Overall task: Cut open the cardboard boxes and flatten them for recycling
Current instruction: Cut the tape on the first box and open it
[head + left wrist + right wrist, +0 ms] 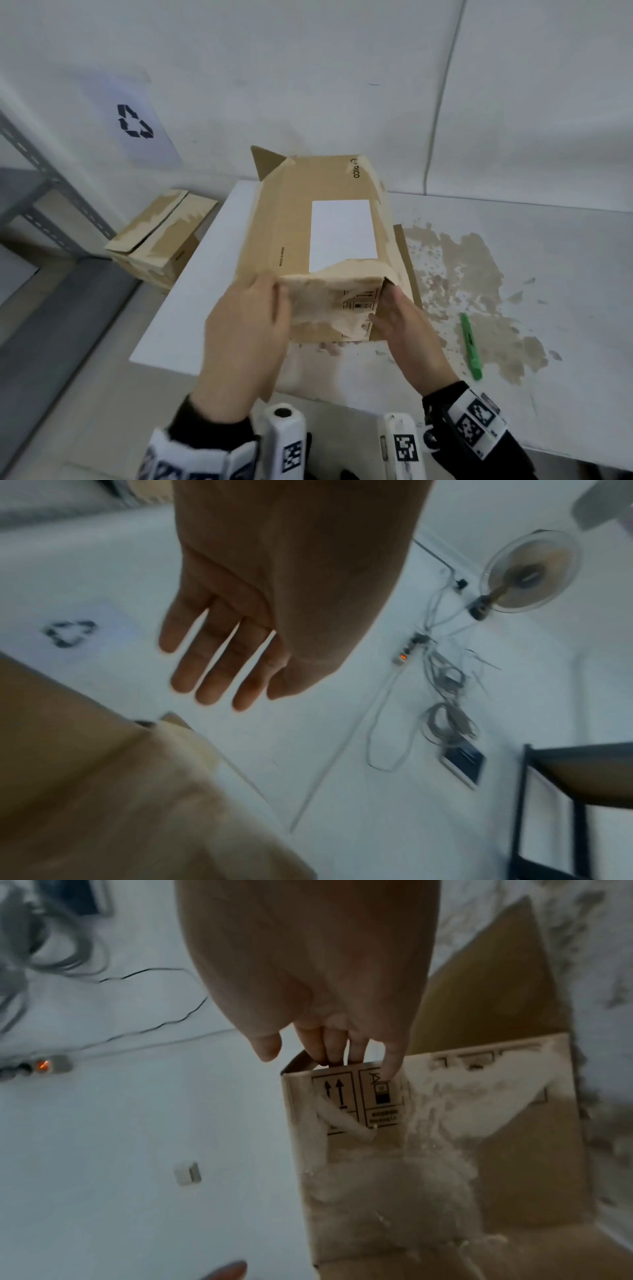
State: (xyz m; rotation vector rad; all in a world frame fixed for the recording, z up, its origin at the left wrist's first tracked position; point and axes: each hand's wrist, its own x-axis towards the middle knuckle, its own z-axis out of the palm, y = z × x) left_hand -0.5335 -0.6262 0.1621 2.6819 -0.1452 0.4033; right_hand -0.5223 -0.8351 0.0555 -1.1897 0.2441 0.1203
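A brown cardboard box [291, 219] with a white label lies lengthwise on the white table [205, 274]. Its near end flap [332, 305] is scuffed and printed with handling symbols. My left hand [246, 322] is at the flap's left edge. In the left wrist view its fingers [219, 653] are straight and spread, with the box [85, 791] below them. My right hand [404, 322] is at the box's near right corner. In the right wrist view three straight fingers [335, 1047] slip behind the flap's edge [342, 1069], one lies on its face, and the thumb stays apart.
A green cutter [471, 346] lies on the table to my right, among brown torn-paper patches [479, 274]. A flat cardboard piece [407, 260] sticks out under the box. Another box [161, 236] sits low at the left, below a recycling sign [135, 121] and beside a metal shelf [41, 192].
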